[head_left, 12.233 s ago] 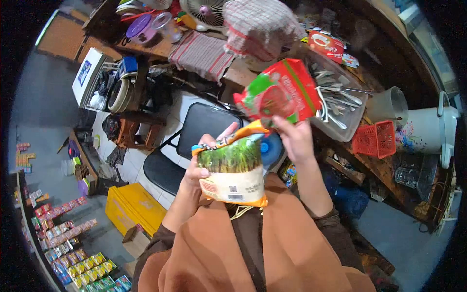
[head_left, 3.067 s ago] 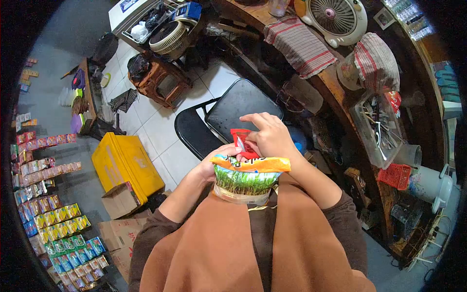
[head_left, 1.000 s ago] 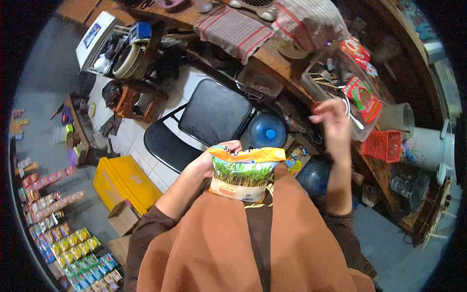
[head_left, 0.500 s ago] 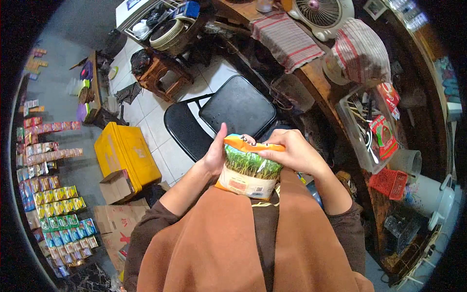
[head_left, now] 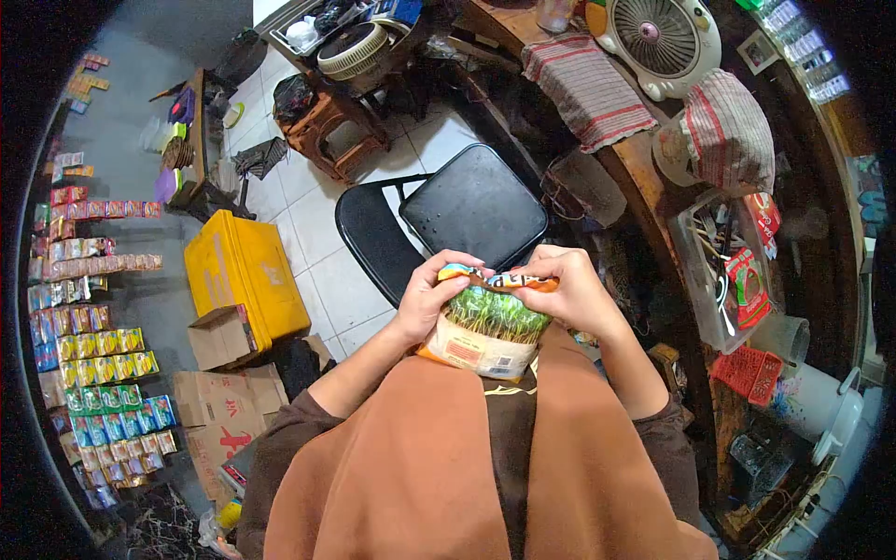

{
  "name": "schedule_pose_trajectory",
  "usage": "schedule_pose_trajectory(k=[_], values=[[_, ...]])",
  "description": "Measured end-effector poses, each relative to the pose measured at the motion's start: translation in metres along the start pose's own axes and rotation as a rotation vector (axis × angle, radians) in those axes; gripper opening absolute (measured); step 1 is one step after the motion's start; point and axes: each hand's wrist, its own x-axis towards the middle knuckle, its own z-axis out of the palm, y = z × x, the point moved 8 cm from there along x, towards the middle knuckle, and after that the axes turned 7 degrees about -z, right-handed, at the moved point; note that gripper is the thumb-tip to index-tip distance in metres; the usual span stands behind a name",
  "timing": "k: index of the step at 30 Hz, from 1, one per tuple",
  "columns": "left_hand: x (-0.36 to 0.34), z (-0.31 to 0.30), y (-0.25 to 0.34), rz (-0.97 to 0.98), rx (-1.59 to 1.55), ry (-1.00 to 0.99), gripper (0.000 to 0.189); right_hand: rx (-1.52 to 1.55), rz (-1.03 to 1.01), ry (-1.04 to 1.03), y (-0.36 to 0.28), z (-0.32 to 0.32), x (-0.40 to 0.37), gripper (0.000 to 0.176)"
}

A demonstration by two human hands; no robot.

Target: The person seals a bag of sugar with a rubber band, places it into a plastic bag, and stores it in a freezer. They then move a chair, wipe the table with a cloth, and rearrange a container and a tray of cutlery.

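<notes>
1. Left hand [head_left: 434,294] has moved since the last frame: it was open along the packet's side, thumb up; now it's curled onto the top left corner. Right hand [head_left: 571,289] is still at the top right.
2. Arms: both elbows bent, forearms angling in from the lower left and lower right, meeting in front of the torso. Wrists well apart, knuckles mostly up and outward.
3. Left hand grasping: fingers over the far side of the top edge, thumb on the near side. Right hand pinching the other end, thumb in front, fingers bent behind. Exact fingertip contact behind the edge: can't tell.
4. Soft plastic packet with orange top band, green-grass print and cream lower panel [head_left: 490,336] is held between both hands, low over the brown garment [head_left: 401,457], on the near side of the black folding chair [head_left: 476,205].
5. Packet orientation: top band points away from the wearer, toward the chair. Printed panel with the square code faces up at the camera. Long axis runs side to side, right end of the bottom edge a bit nearer the wearer. Top band bunched, lettering partly covered by fingers.
6. Off to the right: red-and-green packet [head_left: 749,289] lies on the cutlery in the clear plastic bin [head_left: 726,334].
</notes>
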Motion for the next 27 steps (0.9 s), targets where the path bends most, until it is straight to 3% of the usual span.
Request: schedule_pose_trajectory(k=[4, 9, 13, 15, 16, 17, 19, 20, 21, 24, 27], values=[[0.000, -0.005, 0.005, -0.031, 0.092, 0.055, 0.016, -0.167, -0.128, -0.088, -0.014, 0.002, 0.014, 0.026], [0.001, -0.018, 0.002, -0.063, 0.118, 0.032, 0.010, -0.105, -0.223, -0.154, -0.014, 0.014, 0.024, 0.026], [-0.004, -0.016, 0.006, -0.012, 0.216, -0.115, 0.004, -0.164, -0.230, -0.142, -0.028, 0.019, 0.015, 0.026], [-0.009, 0.008, 0.020, -0.133, -0.167, -0.379, 0.016, -0.234, -0.311, -0.140, -0.037, 0.022, 0.012, 0.026], [-0.005, 0.000, 0.015, -0.125, -0.117, -0.503, 0.032, -0.229, -0.346, -0.143, -0.038, 0.024, 0.012, 0.025], [0.001, -0.002, 0.021, -0.119, -0.116, -0.500, 0.032, -0.229, -0.351, -0.147, -0.039, 0.026, 0.013, 0.025], [0.010, -0.009, 0.002, -0.423, 0.269, -0.425, 0.036, -0.276, -0.439, -0.164, -0.047, 0.033, 0.013, 0.027], [0.010, 0.003, 0.006, -0.366, 0.463, -0.564, 0.049, -0.275, -0.483, -0.150, -0.053, 0.034, 0.014, 0.027], [0.011, 0.005, -0.001, -0.429, 0.586, -0.692, 0.058, -0.276, -0.487, -0.154, -0.053, 0.035, 0.014, 0.027], [0.013, 0.009, -0.010, -0.465, 0.606, -0.769, 0.054, -0.307, -0.530, -0.170, -0.057, 0.039, 0.011, 0.028], [0.003, 0.013, -0.015, -0.616, 0.652, -0.804, 0.063, -0.375, -0.490, -0.197, -0.057, 0.039, 0.009, 0.029]])
